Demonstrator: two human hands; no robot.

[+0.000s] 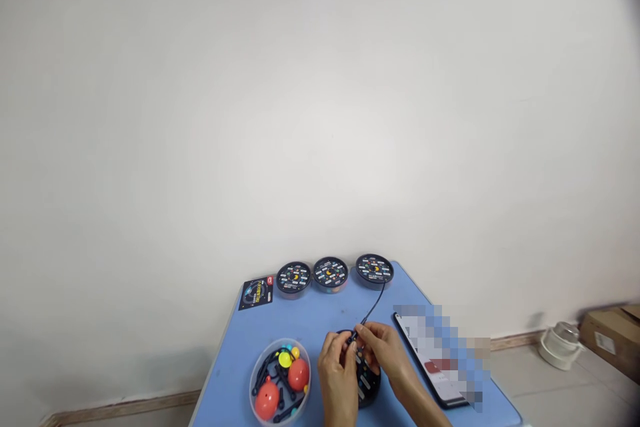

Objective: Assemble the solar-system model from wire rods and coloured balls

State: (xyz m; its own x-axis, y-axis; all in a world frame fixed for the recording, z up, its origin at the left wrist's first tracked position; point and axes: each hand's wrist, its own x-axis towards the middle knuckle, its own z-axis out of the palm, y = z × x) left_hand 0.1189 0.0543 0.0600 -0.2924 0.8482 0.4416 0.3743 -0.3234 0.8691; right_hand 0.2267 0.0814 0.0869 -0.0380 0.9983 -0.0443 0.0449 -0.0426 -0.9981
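Both hands work over a round black lid (367,383) on the blue table (320,317). My left hand (337,367) is closed, fingers pinched on a small black piece above the lid. My right hand (387,347) is closed on a thin black rod (374,303) that slants up and away toward the far tins. The two hands meet at the rod's lower end. Beside my left hand stands a clear round tub (280,381) holding orange and yellow balls and several black rods.
Three round black tins (330,273) stand in a row at the table's far edge, with a dark card (256,292) to their left. A phone (435,360) lies at the right edge. On the floor to the right stand a white pot (561,343) and a cardboard box (613,339).
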